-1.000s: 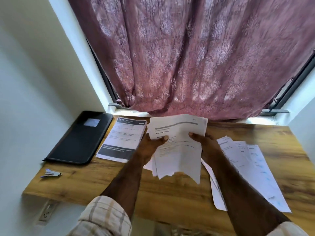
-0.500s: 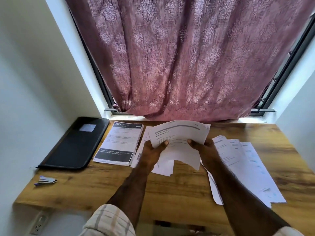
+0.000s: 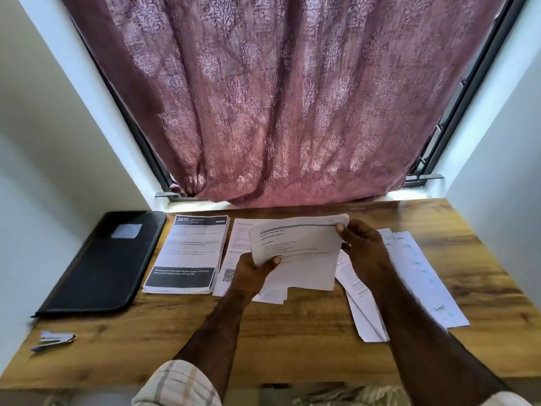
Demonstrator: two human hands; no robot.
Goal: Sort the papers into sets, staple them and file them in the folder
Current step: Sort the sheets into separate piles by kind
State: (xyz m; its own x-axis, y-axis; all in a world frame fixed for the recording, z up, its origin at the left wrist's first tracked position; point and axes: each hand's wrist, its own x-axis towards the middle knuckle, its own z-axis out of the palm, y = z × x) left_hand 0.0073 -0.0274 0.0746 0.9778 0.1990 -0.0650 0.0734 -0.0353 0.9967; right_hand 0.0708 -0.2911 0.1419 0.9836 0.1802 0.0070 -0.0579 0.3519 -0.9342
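Both hands hold a stack of white printed papers (image 3: 301,247) just above the wooden desk (image 3: 278,332). My left hand (image 3: 253,273) grips its lower left corner, thumb on top. My right hand (image 3: 363,250) pinches its upper right edge. A set with a black header and footer (image 3: 187,253) lies to the left. Another sheet with a QR code (image 3: 234,259) lies partly under the held stack. Loose sheets (image 3: 409,276) are spread at the right, partly hidden by my right arm. A closed black folder (image 3: 108,262) lies at the far left. A small stapler (image 3: 54,339) sits near the front left corner.
A maroon patterned curtain (image 3: 278,106) hangs over the window right behind the desk. White walls close in on both sides. Bare wood shows along the desk's front between my forearms.
The held stack has gone down and tilted flatter toward the desk. My right hand slid from the stack's lower side up to its upper right edge. The camera view shifted slightly.
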